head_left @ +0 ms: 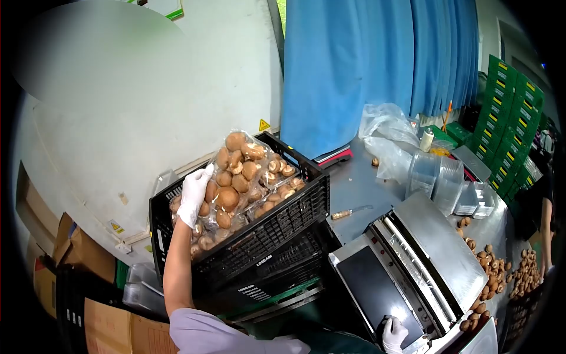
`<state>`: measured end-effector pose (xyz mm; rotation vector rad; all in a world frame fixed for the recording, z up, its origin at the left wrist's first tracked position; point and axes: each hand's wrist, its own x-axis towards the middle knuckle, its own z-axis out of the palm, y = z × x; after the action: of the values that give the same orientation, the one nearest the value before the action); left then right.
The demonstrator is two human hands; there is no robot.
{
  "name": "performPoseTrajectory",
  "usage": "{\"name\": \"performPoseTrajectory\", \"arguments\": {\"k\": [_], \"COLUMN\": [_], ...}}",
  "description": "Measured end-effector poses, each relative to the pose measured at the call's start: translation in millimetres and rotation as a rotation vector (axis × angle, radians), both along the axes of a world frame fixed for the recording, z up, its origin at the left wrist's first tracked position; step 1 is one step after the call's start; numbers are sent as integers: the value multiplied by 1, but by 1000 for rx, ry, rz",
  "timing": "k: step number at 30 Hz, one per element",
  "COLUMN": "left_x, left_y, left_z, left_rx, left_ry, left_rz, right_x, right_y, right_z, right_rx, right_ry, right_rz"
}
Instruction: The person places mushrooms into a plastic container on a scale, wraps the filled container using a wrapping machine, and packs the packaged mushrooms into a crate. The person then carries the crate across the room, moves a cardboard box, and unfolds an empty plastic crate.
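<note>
Right of the crate (295, 219), the right hand (395, 336) rests on a machine's dark plate (368, 280); whether it grips anything, I cannot tell. The left hand (195, 193) clamps a mushroom pack (227, 199) in the crate. Beyond the crate hangs a curtain (330, 71).

A clear-wrapped pack of brown mushrooms (239, 183) tilts over other packs (273, 200) in a black crate (283, 228).

A small curved-bladed knife (348, 213) lies near the table's (365, 192) left edge. Crumpled clear plastic bags (389, 159) spread along its far edge, where a blue curtain (348, 65) hangs. Tall stacks of green boxes (500, 127) rise beyond that edge, to the right.
</note>
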<state>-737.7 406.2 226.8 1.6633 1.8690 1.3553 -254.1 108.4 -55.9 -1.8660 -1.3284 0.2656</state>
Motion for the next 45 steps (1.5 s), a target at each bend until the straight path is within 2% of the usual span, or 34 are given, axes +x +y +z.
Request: {"name": "performPoseTrajectory", "arguments": {"k": [2, 4, 5, 6, 10, 11, 12, 13, 16, 17, 18, 19, 20, 21, 22, 23, 24, 26, 27, 28, 30, 32, 34, 35, 45], "left_x": [-4, 6, 5, 19, 57, 69, 80, 79, 69, 84, 70, 62, 60, 67, 77, 85, 104, 137, 141, 143, 139, 138, 140, 143, 153], "left_y": [33, 67, 90, 102, 122, 112, 102, 99, 101, 86, 106, 121, 127, 129, 122, 126, 118, 108, 117, 126, 131, 136, 141, 137, 144], "left_z": [-12, -35, -51, -62, -112, -102, -89, -91, -87, -59, -74, -88, -92, -87, -93, -95, -82, -81, -89, -92, -86, -95, -102, -109, -112], "left_rx": [-41, -25, -183, -232, -338, -391, -442, -355, -366, -380, -315, -214, -118, -294, -8, 121, 45, 106, -39, -67, -35, -66, -12, 154, 25], "left_ry": [-15, 130, 72, 102, 541, 623, 595, 591, 712, 749, 1139, 1295, 1232, 810, 798, 716, 556, 597, 545, 460, 667, 587, 798, 895, 870], "left_rz": [-49, -86, -147, -191, -270, -253, -177, -159, -161, -163, -192, -172, -204, -133, -146, -324, -543, -735, -825, -873, -883, -875, -876, -805, -783], "right_x": [-1, -3, -3, -3, -6, -6, -7, -8, -13, -12, -12, -12, -9, -9, -10, -11, -13, -17, -15, -13, -14, -14, -14, -14, -15], "right_y": [1, 3, 2, 2, 0, 0, -1, -1, 3, 4, 2, 0, 0, -2, -3, -2, -1, -1, 1, 3, 3, 1, 1, 1, 2], "right_z": [-2, 0, 1, 1, -3, -1, 2, 2, 16, 19, 20, 17, 14, 13, 12, 12, 14, 12, 9, 8, 10, 13, 12, 11, 12], "right_rx": [28, 40, 46, 48, 30, 12, -9, -22, -31, -33, -33, -35, -40, -68, -98, -141, -188, -174, -127, -78, -130, -146, -145, -136, -114], "right_ry": [3, -20, -38, -84, -35, -40, -42, -28, -17, -22, -31, -44, -61, -72, -72, -105, -125, -95, -55, -20, -58, -65, -60, -51, -64], "right_rz": [-14, -33, -36, -48, -105, -109, -113, -121, -125, -111, -114, -101, -81, -96, -97, -117, -118, -149, -135, -117, -133, -139, -135, -133, -148]}}
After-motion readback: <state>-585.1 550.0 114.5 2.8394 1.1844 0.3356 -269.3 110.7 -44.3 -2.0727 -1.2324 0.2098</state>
